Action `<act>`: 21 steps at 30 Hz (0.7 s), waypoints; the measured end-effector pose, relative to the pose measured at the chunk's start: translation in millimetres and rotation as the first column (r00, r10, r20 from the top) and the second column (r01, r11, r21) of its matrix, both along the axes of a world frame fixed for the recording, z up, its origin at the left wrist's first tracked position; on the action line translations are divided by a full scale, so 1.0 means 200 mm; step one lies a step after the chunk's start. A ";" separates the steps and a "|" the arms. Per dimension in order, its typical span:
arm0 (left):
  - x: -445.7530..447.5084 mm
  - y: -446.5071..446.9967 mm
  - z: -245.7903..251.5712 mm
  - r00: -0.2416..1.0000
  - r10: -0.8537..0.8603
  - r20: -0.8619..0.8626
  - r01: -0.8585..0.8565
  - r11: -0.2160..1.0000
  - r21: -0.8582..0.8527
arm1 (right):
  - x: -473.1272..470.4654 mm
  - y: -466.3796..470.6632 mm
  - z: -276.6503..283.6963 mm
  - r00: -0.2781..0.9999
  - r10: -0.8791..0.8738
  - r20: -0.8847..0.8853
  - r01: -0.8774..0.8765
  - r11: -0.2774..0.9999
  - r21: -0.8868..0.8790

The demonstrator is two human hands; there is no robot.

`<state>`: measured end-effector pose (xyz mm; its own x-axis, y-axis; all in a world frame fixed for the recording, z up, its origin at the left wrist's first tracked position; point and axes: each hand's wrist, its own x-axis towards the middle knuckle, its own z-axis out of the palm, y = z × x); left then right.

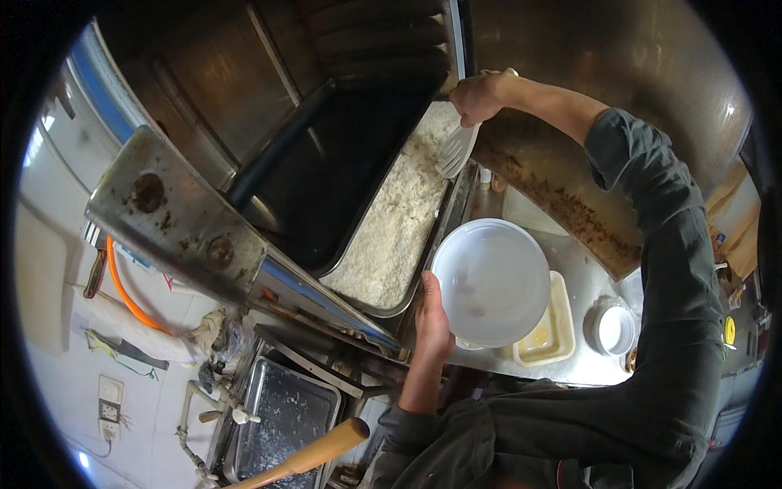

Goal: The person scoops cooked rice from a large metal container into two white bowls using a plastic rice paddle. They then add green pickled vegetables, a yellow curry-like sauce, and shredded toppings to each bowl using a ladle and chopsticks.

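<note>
My right hand [479, 98] grips a pale slotted spatula [457, 153], its slotted end down at the right edge of the cooked rice [391, 226]. The rice lies in a long metal tray [400, 308] inside a steel cabinet. Over the tray's left part sits a dark, deep pan [330, 177], hiding some of the rice. My left hand [435, 315] holds a round white plastic bowl [493, 281] by its side, thumb at the rim. No food shows inside the bowl, which is beside the tray's right edge.
On the steel counter stand a cream rectangular tub [562, 330] and a stack of small round containers [613, 330]. The cabinet's open door [177, 214] juts out at left. Below it are a wet metal tray [284, 415], a tap [244, 417] and a wooden handle [330, 446].
</note>
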<state>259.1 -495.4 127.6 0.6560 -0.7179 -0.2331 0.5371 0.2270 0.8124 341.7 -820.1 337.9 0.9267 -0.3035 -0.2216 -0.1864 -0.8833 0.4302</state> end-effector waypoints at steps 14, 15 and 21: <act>-0.07 0.04 0.03 0.998 0.039 -0.041 -0.037 0.999 0.029 | 0.21 -0.22 -0.24 0.976 0.140 0.168 -0.164 0.977 0.137; -0.07 0.04 0.03 0.998 0.031 -0.046 -0.030 0.999 0.013 | 0.21 -0.20 -0.27 0.983 0.177 0.037 -0.181 0.969 0.169; -0.05 0.01 0.01 0.996 0.081 -0.032 -0.082 0.997 -0.002 | 0.02 -0.02 -0.20 0.957 -0.291 0.008 0.251 0.839 0.483</act>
<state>250.1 -492.6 128.6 0.7045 -0.6631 -0.2531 0.5428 0.2735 0.7941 345.5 -823.7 297.8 0.8431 -0.4222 -0.3331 -0.4634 -0.8846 -0.0517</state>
